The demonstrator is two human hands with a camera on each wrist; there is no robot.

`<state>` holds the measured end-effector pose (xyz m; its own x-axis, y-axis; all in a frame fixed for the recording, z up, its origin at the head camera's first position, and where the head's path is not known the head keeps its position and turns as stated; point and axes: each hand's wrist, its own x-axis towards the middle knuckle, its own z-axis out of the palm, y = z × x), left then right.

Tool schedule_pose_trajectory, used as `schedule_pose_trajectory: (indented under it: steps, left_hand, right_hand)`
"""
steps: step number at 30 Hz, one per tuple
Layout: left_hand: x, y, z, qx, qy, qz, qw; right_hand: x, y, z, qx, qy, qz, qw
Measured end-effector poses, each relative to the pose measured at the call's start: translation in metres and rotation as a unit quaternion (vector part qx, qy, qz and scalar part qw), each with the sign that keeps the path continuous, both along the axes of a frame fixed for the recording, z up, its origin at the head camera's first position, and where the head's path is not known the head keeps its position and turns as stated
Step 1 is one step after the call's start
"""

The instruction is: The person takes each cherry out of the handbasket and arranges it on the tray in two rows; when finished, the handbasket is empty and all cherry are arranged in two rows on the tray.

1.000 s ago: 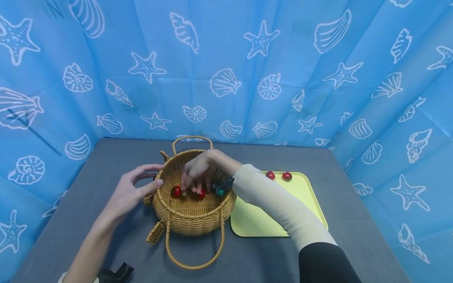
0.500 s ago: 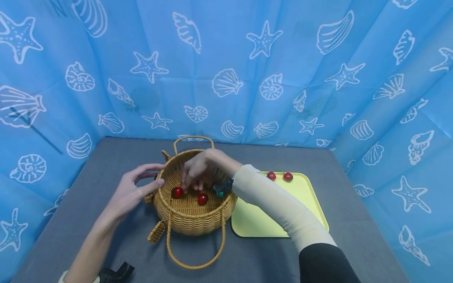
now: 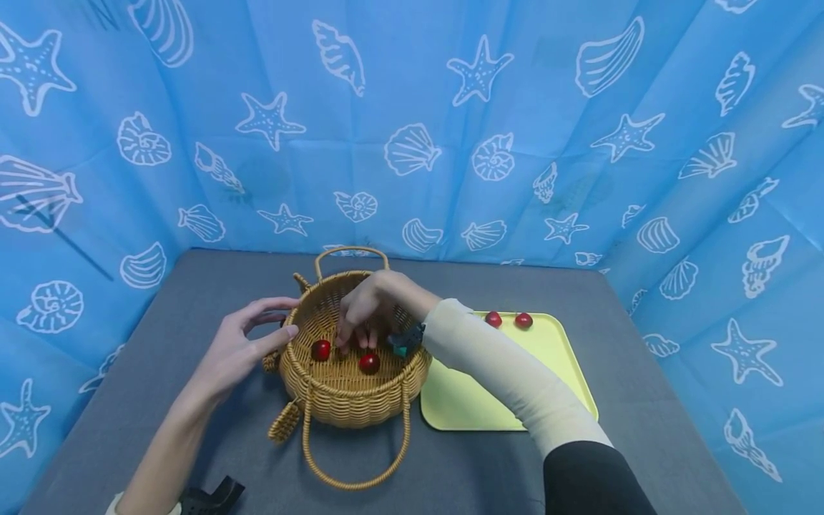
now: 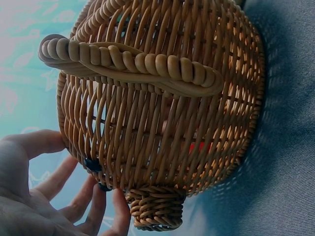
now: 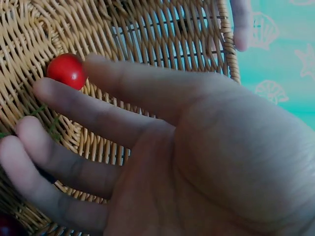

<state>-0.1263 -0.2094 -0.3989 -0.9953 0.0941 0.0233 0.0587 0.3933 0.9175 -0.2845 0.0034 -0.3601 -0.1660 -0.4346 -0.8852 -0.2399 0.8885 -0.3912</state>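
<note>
A round wicker basket (image 3: 354, 411) with two looped handles stands on the grey table. My left hand (image 3: 247, 343) is at its left side, thumb tip at the rim and other fingertips against the outer wall, as the left wrist view shows. Down inside the basket is my right hand (image 3: 367, 307), fingers lightly bent and holding nothing. One red cherry (image 3: 321, 350) lies left of its fingertips. A second, darker cherry (image 3: 369, 363) lies on the near side of that hand. In the right wrist view, thumb and index fingertips are right beside the bright red cherry (image 5: 68, 71).
A pale yellow tray (image 3: 476, 411) stands right of the basket, partly under the right forearm. Two cherries (image 3: 508, 320) sit near its far edge. A black strap (image 3: 215, 497) shows by the left wrist. A blue shell-patterned curtain (image 3: 412, 179) hangs behind the table.
My right hand has drawn slightly right, away from the left cherry. The nearer cherry, partly covered at first, now shows whole. My left hand keeps its place on the basket.
</note>
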Motion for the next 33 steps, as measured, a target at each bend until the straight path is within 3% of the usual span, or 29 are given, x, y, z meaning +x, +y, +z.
schedule_pose_trajectory:
  steps: [4,10,19,27,33]
  left_hand:
    - [0.000,0.000,0.000,0.000,-0.001,0.000,1.0000]
    - [-0.001,0.000,0.000,0.001,0.002,0.000,1.0000]
    - [-0.001,-0.001,-0.001,0.004,0.002,-0.005,1.0000]
    - [0.000,-0.001,-0.001,0.009,0.001,-0.007,0.9999]
    - [0.000,-0.002,-0.001,0.007,0.007,-0.008,0.9999]
  right_hand:
    - [-0.001,0.001,-0.005,-0.018,0.009,-0.002,0.9998]
    - [-0.003,0.002,-0.017,-0.115,0.011,0.024,0.9930]
    - [-0.004,-0.001,-0.026,-0.195,0.081,0.027,0.9772]
    - [0.001,-0.009,-0.032,-0.217,0.103,0.040,0.9698]
    - [0.001,-0.014,-0.036,-0.206,0.110,0.081,0.9689]
